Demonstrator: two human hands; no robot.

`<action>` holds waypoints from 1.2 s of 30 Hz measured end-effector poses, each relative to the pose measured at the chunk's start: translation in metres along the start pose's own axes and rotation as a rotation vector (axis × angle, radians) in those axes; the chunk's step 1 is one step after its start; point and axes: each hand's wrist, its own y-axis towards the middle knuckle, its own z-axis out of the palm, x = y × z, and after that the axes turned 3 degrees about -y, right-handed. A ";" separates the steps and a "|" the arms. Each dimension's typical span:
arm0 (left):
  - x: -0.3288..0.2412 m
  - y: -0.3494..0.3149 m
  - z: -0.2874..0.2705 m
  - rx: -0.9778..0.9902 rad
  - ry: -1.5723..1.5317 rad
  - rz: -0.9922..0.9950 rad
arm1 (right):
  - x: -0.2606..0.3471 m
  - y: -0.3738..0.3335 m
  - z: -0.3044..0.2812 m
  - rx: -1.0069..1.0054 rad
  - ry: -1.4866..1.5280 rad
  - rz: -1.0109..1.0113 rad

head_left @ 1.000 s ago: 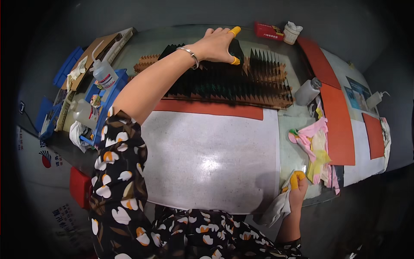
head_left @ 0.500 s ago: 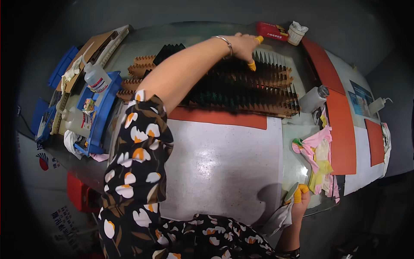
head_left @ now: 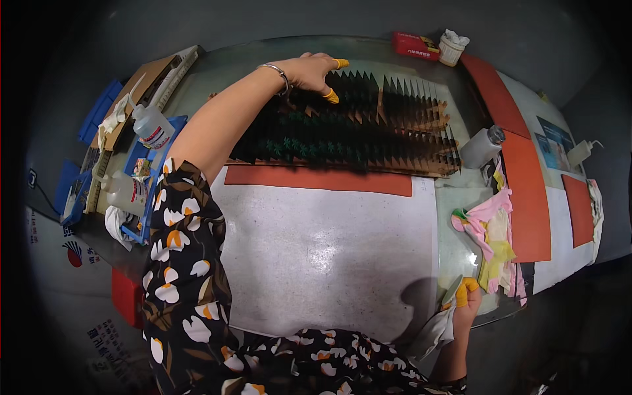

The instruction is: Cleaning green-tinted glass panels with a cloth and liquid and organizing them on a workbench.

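My left hand [head_left: 315,74] reaches over the far side of rows of thin dark plates [head_left: 342,135] standing on edge in brown notched racks. Yellow covers sit on its thumb and a fingertip, which are spread apart; I see nothing held between them. Low on the right, my right hand [head_left: 466,304], also with yellow finger covers, is closed on a white cloth [head_left: 434,332] that hangs down toward me. A thin pale greenish edge shows beside its fingers; what it belongs to is unclear.
A blue tray [head_left: 176,126] with squeeze bottles [head_left: 153,125] stands at left. On the right are a translucent bottle [head_left: 482,147], pink and yellow rags [head_left: 492,230] and orange sheets [head_left: 523,197]. A red box [head_left: 415,45] and a white cup [head_left: 452,49] stand at the back.
My left hand has moved left along the plates, from near their right end toward the middle, fingers still apart. The right hand keeps its hold on the cloth.
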 end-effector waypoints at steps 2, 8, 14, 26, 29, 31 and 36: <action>-0.004 -0.006 0.006 0.029 0.011 -0.026 | 0.015 -0.003 0.008 0.010 0.045 0.061; 0.002 0.000 0.019 -0.008 -0.006 0.058 | 0.021 -0.002 0.016 0.030 0.102 0.094; 0.005 0.009 0.017 -0.065 -0.049 0.097 | 0.022 0.001 0.017 0.019 0.102 0.099; -0.005 0.025 0.036 -0.102 -0.115 0.134 | 0.030 0.003 0.019 0.017 0.022 0.048; -0.005 0.033 0.030 -0.027 -0.151 0.093 | 0.024 0.002 0.013 0.003 0.037 0.084; -0.009 0.038 0.026 -0.136 -0.147 0.184 | 0.024 0.003 0.013 -0.002 0.062 0.122; -0.017 0.045 0.030 -0.155 -0.169 0.249 | 0.019 0.006 0.011 0.015 0.052 0.085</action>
